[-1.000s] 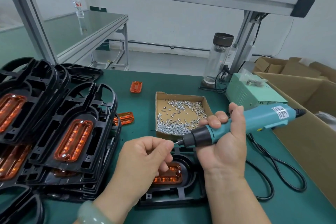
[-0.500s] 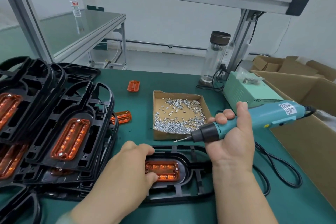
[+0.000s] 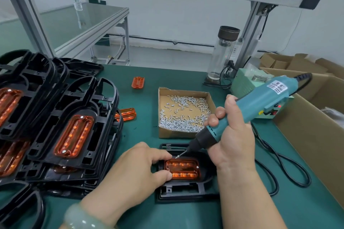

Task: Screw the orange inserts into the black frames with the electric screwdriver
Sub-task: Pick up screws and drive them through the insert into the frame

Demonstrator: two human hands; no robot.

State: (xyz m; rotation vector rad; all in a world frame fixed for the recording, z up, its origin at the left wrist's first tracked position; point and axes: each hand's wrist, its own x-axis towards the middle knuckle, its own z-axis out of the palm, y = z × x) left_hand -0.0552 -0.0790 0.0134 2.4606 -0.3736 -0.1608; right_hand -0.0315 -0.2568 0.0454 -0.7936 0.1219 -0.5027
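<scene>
A black frame (image 3: 186,190) lies flat on the green table in front of me with an orange insert (image 3: 183,170) seated in it. My left hand (image 3: 137,171) rests on the left end of the insert and frame, fingers curled over its edge. My right hand (image 3: 230,135) grips the teal electric screwdriver (image 3: 247,109), tilted down to the left. A small screw sits on its bit tip (image 3: 177,156), just above the insert's top left corner. One screw head shows at the insert's right end.
A stack of black frames with orange inserts (image 3: 61,130) fills the left side. A cardboard tray of screws (image 3: 183,113) sits behind the work. Loose orange inserts (image 3: 138,82) lie beyond. A glass bottle (image 3: 222,52), power supply (image 3: 243,80), black cable (image 3: 283,169) and cardboard box (image 3: 307,132) stand at right.
My left hand moved from the bit tip down onto the insert and frame. The right hand tilted the screwdriver steeply and lowered its tip to the insert's top left corner.
</scene>
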